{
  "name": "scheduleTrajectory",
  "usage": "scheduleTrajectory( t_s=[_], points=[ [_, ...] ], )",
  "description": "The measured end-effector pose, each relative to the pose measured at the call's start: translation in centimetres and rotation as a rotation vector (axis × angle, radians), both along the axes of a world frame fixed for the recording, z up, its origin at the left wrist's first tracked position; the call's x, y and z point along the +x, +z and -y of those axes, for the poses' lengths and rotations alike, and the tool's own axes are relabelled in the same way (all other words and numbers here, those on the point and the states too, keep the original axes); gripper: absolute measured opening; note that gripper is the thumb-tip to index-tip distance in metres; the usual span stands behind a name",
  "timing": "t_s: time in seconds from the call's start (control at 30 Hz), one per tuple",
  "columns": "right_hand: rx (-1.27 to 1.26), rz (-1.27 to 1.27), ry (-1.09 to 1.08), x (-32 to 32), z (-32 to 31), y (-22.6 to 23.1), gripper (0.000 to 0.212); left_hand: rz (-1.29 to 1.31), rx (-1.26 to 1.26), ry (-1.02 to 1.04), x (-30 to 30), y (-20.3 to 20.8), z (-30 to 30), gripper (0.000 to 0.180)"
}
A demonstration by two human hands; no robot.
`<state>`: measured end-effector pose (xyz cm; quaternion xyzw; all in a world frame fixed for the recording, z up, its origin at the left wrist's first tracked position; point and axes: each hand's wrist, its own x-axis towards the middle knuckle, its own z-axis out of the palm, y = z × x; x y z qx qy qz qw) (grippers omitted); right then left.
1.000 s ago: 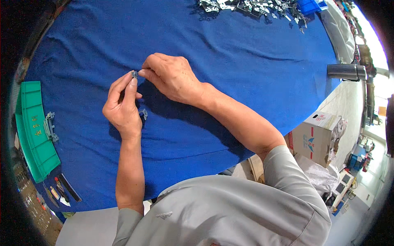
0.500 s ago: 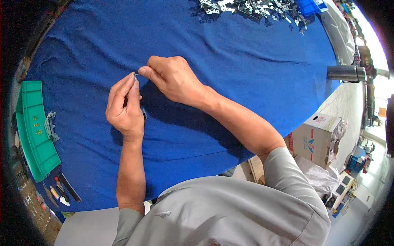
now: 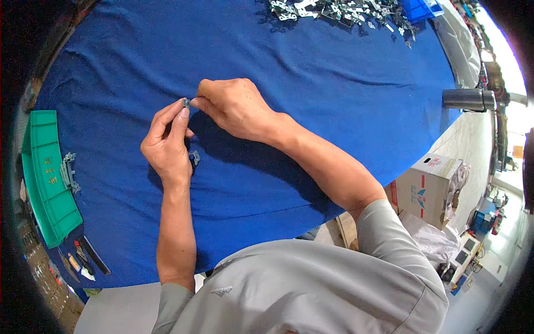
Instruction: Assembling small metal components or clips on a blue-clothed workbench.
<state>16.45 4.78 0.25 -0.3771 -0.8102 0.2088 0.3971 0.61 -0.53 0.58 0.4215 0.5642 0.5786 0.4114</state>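
Above the blue cloth, my left hand [image 3: 169, 139] is closed, with thumb and fingertips pinching a small dark metal piece [image 3: 186, 103]. My right hand [image 3: 236, 107] is closed in a pinch at the right side of that piece; whatever lies between its fingertips is too small to make out. Beside my left wrist, a metal bracket-like part [image 3: 194, 158] lies on the cloth, partly hidden by the wrist.
A green divided tray [image 3: 47, 209] stands at the left edge, with metal strips [image 3: 69, 172] beside it and hand tools [image 3: 83, 259] nearer me. Loose metal parts [image 3: 339, 14] are heaped at the far side near a blue bin [image 3: 417, 10]. A cardboard box [image 3: 423, 186] stands at right.
My left hand has tilted and shifted slightly left, showing more of the small metal piece. The bracket-like part by my wrist is less covered. My right hand stays close to the piece.
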Motion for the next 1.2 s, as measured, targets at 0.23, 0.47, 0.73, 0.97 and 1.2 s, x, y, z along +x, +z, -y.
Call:
scheduleTrajectory(
  t_s=[0.23, 0.47, 0.73, 0.97, 1.2],
  points=[
    [-0.043, 0.019, 0.037, 0.0, 0.2, 0.3, 0.016, -0.049, 0.018, 0.036, 0.1, 0.8, 0.0, 0.02],
    [0.051, 0.049, 0.036, -0.1, 0.4, 0.3, 0.017, 0.074, -0.083, 0.04, -0.5, 0.2, -0.1, 0.022],
    [-0.155, -0.083, 0.017, 0.1, -0.2, -0.1, 0.032, 0.08, 0.03, 0.014, -0.2, -0.3, -0.2, 0.019],
    [-0.381, -0.13, 0.069, 0.6, -0.7, 0.6, 0.034, -0.317, 0.258, -0.025, 0.4, 0.0, 0.1, 0.016],
    [-0.227, -0.129, 0.011, 0.0, 0.0, 0.3, 0.028, -0.148, 0.175, -0.019, 0.1, -0.5, 0.1, 0.017]
  ],
)
